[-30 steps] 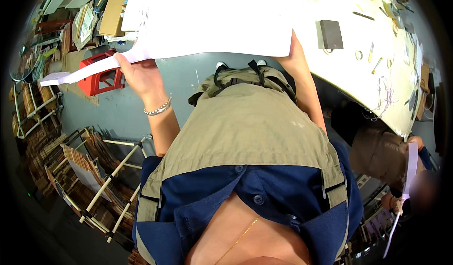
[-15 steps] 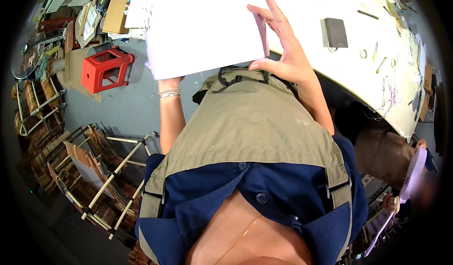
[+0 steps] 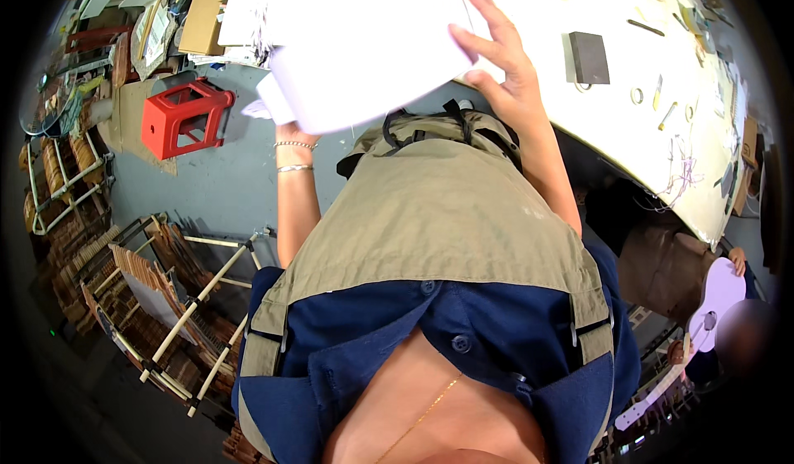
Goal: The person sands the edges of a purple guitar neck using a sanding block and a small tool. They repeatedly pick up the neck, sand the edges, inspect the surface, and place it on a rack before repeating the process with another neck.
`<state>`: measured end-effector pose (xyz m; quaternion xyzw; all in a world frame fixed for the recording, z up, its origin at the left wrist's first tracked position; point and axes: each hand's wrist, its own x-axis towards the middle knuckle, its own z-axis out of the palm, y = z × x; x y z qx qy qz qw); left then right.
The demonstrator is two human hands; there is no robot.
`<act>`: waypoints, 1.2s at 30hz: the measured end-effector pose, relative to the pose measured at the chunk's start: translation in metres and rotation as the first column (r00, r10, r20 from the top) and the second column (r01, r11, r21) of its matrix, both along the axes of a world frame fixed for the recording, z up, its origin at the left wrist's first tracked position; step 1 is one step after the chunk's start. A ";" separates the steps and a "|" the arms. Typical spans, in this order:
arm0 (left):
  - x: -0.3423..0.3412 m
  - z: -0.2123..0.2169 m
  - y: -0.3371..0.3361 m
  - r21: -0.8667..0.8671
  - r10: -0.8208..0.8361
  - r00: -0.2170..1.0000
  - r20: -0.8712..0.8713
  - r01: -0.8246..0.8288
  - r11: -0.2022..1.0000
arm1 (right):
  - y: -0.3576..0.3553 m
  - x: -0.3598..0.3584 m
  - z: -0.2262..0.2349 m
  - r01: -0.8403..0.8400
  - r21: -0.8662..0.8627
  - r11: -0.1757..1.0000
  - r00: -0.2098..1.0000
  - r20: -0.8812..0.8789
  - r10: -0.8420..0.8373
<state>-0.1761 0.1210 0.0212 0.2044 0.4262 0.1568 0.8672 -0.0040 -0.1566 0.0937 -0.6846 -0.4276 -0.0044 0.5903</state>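
Note:
A large pale lavender-white piece with a curved near side [image 3: 372,104] is held over the front of my apron. It is so bright that its far outline merges with the white table. My left hand [image 3: 295,133] supports it from beneath at the left; the piece hides most of its fingers. A crumpled pale cloth or sheet [image 3: 256,111] sticks out beside that hand. At the piece's right end, my right hand [image 3: 509,67] has its fingers spread, thumb and fingertips touching or very near the edge.
On the table [image 3: 608,125] lie a dark block [image 3: 589,57], tape rolls and small tools. A red stool [image 3: 186,118] stands on the floor at left, beyond a rack [image 3: 198,315] of wooden parts. At lower right, another person holds a small lavender guitar [image 3: 718,298].
The pale piece has tilted, its left end rising and its near side now showing as a curve. My right hand has shifted along its edge. The other person's guitar has turned face-on.

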 end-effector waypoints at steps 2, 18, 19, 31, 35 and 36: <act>-0.008 0.006 0.010 -0.038 0.062 0.996 0.068 -0.059 0.998 | -0.006 0.006 -0.010 0.134 0.017 0.991 0.991 0.000 -0.134; 0.045 0.084 0.012 0.507 0.149 0.932 0.330 -0.308 0.805 | -0.011 -0.002 -0.080 0.081 0.152 0.985 0.565 -0.821 0.080; 0.048 0.088 0.009 0.547 0.160 0.940 0.301 -0.308 0.779 | -0.012 -0.002 -0.079 0.088 0.164 0.983 0.603 -0.794 0.079; 0.082 0.134 -0.039 0.878 -0.263 0.921 0.289 -0.145 0.457 | -0.029 0.013 -0.002 0.398 -0.361 0.843 0.917 0.178 -0.357; 0.101 0.153 -0.057 0.953 -0.558 0.798 0.228 -0.066 0.295 | -0.024 0.013 0.012 0.465 -0.439 0.769 0.876 0.356 -0.326; 0.107 0.155 -0.063 0.965 -0.608 0.765 0.211 -0.061 0.257 | -0.021 0.011 0.014 0.456 -0.434 0.777 0.881 0.341 -0.327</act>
